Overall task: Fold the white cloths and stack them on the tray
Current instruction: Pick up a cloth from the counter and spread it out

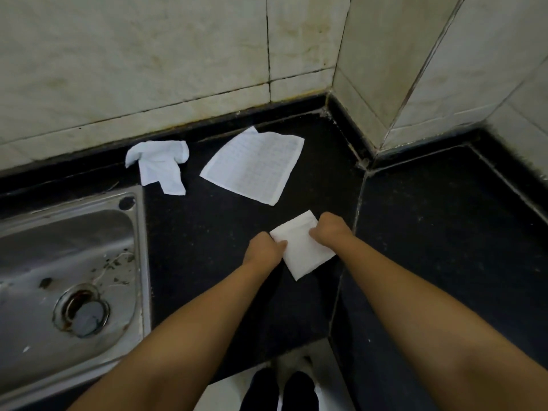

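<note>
White folded cloth (299, 247), right of the sink (71, 262), pinched by left hand (264, 247) and right hand (329, 229); fold nearly done; next, find the unseen tray.

No readable text, label, brand, number or sign anywhere in view. Flat white sheet (254, 165) on black table (444, 232) near wall carried faint rows of marks, possibly print or woven pattern; too small and blurred to read. Folded white cloth (299, 247) under hands was blank. Crumpled white cloth (160, 166) was blank. Steel sink (139, 247) showed no stamp or maker's mark.
</note>
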Tool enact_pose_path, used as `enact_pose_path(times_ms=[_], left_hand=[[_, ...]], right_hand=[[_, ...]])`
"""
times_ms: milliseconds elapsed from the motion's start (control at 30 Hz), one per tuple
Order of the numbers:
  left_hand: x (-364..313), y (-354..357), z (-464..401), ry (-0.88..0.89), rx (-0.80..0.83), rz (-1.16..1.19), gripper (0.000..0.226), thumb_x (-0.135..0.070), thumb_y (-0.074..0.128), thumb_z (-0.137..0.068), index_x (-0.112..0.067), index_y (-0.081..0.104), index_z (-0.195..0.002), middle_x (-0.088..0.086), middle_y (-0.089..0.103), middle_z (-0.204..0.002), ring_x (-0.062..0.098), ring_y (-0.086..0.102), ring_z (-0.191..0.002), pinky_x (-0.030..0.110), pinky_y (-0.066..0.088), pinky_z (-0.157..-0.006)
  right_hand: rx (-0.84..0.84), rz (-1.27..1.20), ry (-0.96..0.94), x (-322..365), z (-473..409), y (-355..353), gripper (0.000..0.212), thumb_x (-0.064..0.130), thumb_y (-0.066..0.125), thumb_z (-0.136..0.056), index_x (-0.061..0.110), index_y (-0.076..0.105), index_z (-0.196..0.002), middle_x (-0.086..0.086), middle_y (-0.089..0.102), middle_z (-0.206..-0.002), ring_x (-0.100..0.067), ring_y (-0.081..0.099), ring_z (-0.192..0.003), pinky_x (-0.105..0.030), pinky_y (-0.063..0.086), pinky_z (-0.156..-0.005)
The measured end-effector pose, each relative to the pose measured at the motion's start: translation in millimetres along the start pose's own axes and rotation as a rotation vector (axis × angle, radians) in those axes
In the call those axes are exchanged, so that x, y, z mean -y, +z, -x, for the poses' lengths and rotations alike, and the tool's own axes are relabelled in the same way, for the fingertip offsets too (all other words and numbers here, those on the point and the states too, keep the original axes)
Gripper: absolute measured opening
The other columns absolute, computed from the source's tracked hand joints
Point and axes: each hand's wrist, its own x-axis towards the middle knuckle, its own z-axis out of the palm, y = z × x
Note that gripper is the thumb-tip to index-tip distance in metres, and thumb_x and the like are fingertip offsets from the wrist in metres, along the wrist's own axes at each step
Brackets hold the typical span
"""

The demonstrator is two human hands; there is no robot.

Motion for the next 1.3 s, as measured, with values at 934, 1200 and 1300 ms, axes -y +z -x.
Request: enact_pose_path(times_ms=[934,1200,1300], left_hand=[[-98.2,53.8,127.1,0.624,0.212,0.253,0.023,-0.025,0.041,-0.098,-0.008,0.054,-0.091,-0.002,0.053,-0.08,0.011,0.05,-0.073,0.025,0.041,-0.061],[-66.7,147.9,252.4,0.905,0.603,0.047,0.022,-0.021,0.043,-0.098,-0.008,0.05,-0.082,-0.003,0.047,-0.071,0.01,0.043,-0.065,0.023,0.033,-0.055],[-46.6,182.7,320.6,1.002,0.775,-0.016,0.022,-0.021,0.043,-0.097,-0.007,0.052,-0.084,-0.002,0.049,-0.072,0.008,0.043,-0.063,0.023,0.034,-0.055]], right_hand=[[-0.841,-0.915,0.168,-112.2,183.5,-2.1,0.03,0.028,0.03,-0.101,0.013,0.038,-0.076,0.003,0.045,-0.074,-0.011,0.04,-0.065,-0.027,0.033,-0.056],[-1.192,-1.027,0.554,-196.6,325.9,68.7,0.031,0.026,0.029,-0.101,0.019,0.033,-0.071,0.004,0.043,-0.073,-0.011,0.039,-0.065,-0.029,0.033,-0.058],[-1.325,-1.039,0.709,-227.8,395.9,101.7,0.031,0.027,0.029,-0.101,0.018,0.033,-0.072,0.004,0.044,-0.073,-0.011,0.039,-0.065,-0.031,0.032,-0.059]])
